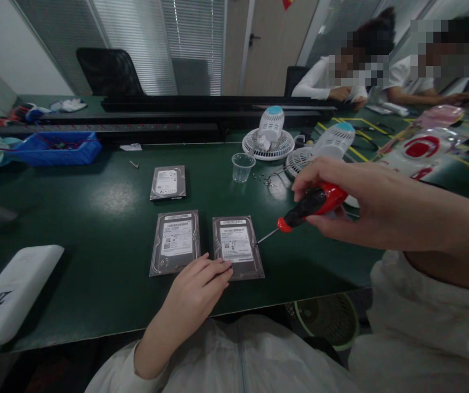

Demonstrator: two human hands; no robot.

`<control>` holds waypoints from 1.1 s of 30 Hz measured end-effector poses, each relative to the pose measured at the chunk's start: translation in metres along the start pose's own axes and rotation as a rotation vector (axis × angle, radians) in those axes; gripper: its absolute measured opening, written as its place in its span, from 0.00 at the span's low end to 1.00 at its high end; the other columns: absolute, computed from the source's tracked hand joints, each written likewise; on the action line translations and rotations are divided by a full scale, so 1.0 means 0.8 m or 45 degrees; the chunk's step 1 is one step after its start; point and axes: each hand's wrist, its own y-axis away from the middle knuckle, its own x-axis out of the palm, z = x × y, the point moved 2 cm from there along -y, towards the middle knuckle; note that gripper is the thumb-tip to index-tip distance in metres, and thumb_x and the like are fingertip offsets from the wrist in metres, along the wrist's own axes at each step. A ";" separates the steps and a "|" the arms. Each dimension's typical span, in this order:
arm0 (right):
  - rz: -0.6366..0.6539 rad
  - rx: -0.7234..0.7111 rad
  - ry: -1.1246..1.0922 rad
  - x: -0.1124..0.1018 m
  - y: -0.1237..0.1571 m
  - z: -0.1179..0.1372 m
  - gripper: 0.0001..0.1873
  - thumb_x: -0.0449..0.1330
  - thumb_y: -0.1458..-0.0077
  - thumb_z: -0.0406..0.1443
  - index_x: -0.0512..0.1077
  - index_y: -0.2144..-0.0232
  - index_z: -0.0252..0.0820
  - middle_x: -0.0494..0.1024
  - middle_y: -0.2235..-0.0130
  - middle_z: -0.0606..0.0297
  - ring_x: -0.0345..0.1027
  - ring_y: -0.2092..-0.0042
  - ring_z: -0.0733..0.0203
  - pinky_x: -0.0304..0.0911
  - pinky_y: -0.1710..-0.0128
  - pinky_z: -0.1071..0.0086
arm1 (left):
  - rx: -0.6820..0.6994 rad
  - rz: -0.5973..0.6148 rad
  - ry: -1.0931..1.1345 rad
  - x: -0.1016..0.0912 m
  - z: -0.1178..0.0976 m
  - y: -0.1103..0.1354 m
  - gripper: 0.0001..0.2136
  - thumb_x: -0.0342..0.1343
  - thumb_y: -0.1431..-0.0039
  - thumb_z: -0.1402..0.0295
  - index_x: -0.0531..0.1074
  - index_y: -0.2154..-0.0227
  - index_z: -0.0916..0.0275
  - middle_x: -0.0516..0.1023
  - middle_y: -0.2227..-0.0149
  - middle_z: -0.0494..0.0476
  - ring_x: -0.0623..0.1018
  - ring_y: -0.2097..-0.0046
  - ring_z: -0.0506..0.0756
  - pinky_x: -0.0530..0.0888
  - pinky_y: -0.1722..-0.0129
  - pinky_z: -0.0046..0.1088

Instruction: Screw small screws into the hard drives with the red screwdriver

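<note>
Three hard drives lie label-up on the green table [107, 218]: one further back [168, 183], a left one [176, 242] and a right one [237, 246] side by side near the front. My left hand [195, 286] rests with its fingers flat on the lower left corner of the right drive. My right hand [340, 199] grips a red and black screwdriver [312, 206]. Its metal tip touches the right edge of the right drive.
A clear plastic cup [242, 167] and small loose screws [261, 177] sit behind the drives. Two small white fans [269, 136] [324, 148] lie further back. A blue bin [58, 148] stands at the back left, a white device [11, 295] at the front left. Two people sit at the far right.
</note>
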 end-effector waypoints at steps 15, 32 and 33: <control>0.054 0.126 0.370 -0.002 0.015 -0.012 0.14 0.65 0.45 0.39 0.71 0.56 0.46 0.78 0.72 0.66 0.64 0.77 0.61 0.52 0.74 0.67 | 0.012 -0.017 0.003 -0.001 0.000 -0.002 0.10 0.53 0.24 0.75 0.79 0.51 0.66 0.88 0.50 0.63 0.87 0.52 0.61 0.86 0.46 0.51; -0.841 0.413 -0.018 0.029 0.059 -0.037 0.18 0.69 0.41 0.52 0.79 0.66 0.44 0.80 0.70 0.65 0.70 0.71 0.62 0.59 0.72 0.68 | -0.002 -0.008 -0.001 0.000 -0.001 -0.001 0.09 0.54 0.25 0.75 0.79 0.50 0.66 0.88 0.50 0.62 0.87 0.51 0.60 0.86 0.44 0.49; -0.889 0.487 -0.025 0.045 0.064 -0.038 0.18 0.70 0.43 0.51 0.79 0.67 0.44 0.80 0.70 0.65 0.69 0.72 0.62 0.59 0.73 0.67 | -0.004 -0.010 -0.001 0.000 -0.001 -0.001 0.09 0.54 0.25 0.75 0.79 0.50 0.66 0.88 0.50 0.62 0.87 0.51 0.60 0.86 0.44 0.49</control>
